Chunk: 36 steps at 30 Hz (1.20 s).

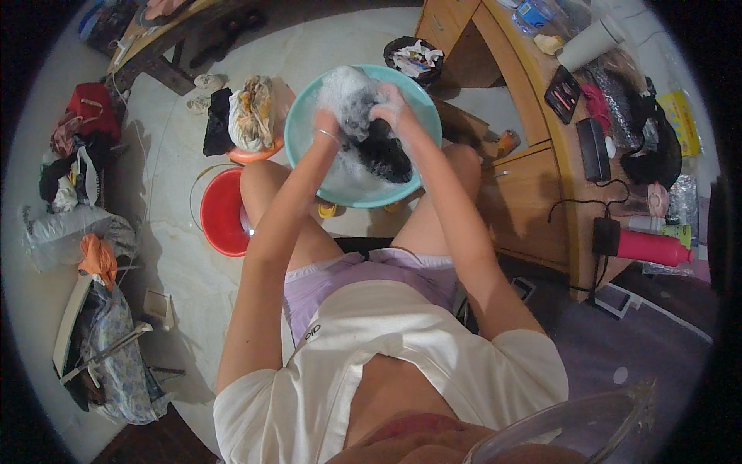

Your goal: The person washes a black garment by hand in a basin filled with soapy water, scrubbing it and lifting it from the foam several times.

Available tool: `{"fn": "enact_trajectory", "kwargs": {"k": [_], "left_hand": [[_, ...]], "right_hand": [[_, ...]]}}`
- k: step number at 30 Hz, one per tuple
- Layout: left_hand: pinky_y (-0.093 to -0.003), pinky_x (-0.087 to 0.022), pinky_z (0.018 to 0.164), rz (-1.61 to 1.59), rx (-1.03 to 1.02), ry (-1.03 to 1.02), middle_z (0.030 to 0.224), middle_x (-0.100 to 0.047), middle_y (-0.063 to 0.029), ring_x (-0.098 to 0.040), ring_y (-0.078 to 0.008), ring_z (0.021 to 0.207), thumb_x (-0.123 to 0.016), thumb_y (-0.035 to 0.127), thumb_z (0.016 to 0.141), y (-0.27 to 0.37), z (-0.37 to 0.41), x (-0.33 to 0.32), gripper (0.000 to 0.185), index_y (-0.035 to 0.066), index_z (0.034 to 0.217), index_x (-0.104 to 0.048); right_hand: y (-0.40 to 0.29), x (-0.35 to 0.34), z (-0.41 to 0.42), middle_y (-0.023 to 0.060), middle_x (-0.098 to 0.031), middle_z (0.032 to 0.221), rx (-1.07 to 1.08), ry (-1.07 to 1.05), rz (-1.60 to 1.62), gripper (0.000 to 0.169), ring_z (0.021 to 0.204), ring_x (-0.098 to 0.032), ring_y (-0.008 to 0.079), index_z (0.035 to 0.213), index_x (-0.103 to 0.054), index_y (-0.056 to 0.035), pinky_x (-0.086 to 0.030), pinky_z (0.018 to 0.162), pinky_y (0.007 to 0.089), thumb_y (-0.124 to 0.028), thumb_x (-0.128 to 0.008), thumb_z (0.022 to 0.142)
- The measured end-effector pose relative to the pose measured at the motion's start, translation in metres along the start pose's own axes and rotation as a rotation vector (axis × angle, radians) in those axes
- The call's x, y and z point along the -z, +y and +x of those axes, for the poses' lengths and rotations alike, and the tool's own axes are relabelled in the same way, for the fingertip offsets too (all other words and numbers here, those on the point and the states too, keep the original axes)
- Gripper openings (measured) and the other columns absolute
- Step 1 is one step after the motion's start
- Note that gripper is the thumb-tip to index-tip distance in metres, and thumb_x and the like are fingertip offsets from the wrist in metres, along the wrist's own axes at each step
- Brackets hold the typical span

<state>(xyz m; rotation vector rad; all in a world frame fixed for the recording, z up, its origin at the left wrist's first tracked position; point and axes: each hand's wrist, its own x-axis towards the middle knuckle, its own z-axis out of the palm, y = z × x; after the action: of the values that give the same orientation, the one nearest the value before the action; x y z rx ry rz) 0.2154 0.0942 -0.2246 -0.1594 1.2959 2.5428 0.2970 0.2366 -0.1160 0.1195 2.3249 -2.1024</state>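
A light turquoise plastic basin (428, 110) stands before me between my knees, with soapy water and white foam (342, 87) in it. Black cloth (385, 155) lies wet in the basin, and a suds-covered bunch of it rises between my two hands. My left hand (326, 123), with a bangle at the wrist, holds the left side of this bunch; foam hides its fingertips. On the other side my right hand (389, 107) grips the cloth, fingers bent and flecked with suds.
Left of the basin are a red bucket (220, 211), an orange basin (255, 153) heaped with stained white cloth (253, 113), and a black cloth piece (218, 122). A lined waste bin (414, 58) stands behind. A cluttered wooden desk (530, 191) borders the right; bags (75, 232) line the left wall.
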Motion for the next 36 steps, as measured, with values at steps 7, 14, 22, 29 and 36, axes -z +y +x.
{"fn": "enact_trajectory", "kwargs": {"k": [7,14,22,29,36], "left_hand": [[-0.0362,-0.037,0.093,1.225,-0.306,-0.002,0.117,-0.055,-0.011,-0.051,-0.0266,0.107,-0.047,0.023,0.087,-0.046,-0.018,0.03,0.036,0.002,0.116,-0.053],[-0.0409,-0.022,0.106,1.877,-0.437,-0.12,0.131,-0.045,-0.0162,-0.039,-0.0304,0.122,-0.039,0.027,0.089,-0.089,0.011,0.051,0.047,-0.002,0.125,-0.045],[-0.0418,-0.028,0.101,1.862,-0.132,-0.076,0.125,-0.048,-0.0162,-0.043,-0.0317,0.116,-0.042,0.028,0.088,-0.068,0.002,0.019,0.046,0.002,0.126,-0.045],[-0.0427,-0.033,0.096,1.824,-0.006,-0.075,0.12,-0.051,-0.0162,-0.046,-0.0329,0.111,-0.044,0.028,0.087,-0.034,-0.012,0.023,0.045,0.006,0.127,-0.044],[-0.0435,-0.037,0.092,1.81,0.03,-0.078,0.115,-0.053,-0.0162,-0.05,-0.0341,0.105,-0.047,0.029,0.086,-0.016,-0.004,0.009,0.046,0.01,0.127,-0.044]], "right_hand": [[0.066,0.011,0.001,0.0129,-0.055,0.098,0.047,0.045,-0.255,0.036,0.092,-0.052,0.0217,0.097,-0.056,0.0031,-0.039,0.085,0.0327,-0.028,-0.062,0.078],[0.145,-0.047,0.02,0.0206,-0.051,0.115,0.125,0.392,-0.906,0.048,0.112,-0.043,0.038,0.122,-0.042,0.0009,-0.038,0.093,0.0395,-0.021,-0.054,0.081],[0.176,-0.039,0.075,0.0204,-0.063,0.087,-0.218,0.112,-0.931,0.026,0.08,-0.061,0.0374,0.093,-0.062,0.0013,-0.048,0.076,0.0445,-0.013,-0.045,0.08],[0.214,-0.047,0.1,0.0199,-0.062,0.09,-0.331,0.011,-0.94,0.033,0.084,-0.059,0.0342,0.09,-0.063,0.0014,-0.044,0.08,0.0421,-0.026,-0.047,0.082],[0.202,-0.038,0.09,0.0198,-0.06,0.1,-0.359,0.077,-0.698,0.045,0.095,-0.055,0.0302,0.092,-0.063,0.0014,-0.039,0.088,0.0387,-0.04,-0.049,0.083]]}}
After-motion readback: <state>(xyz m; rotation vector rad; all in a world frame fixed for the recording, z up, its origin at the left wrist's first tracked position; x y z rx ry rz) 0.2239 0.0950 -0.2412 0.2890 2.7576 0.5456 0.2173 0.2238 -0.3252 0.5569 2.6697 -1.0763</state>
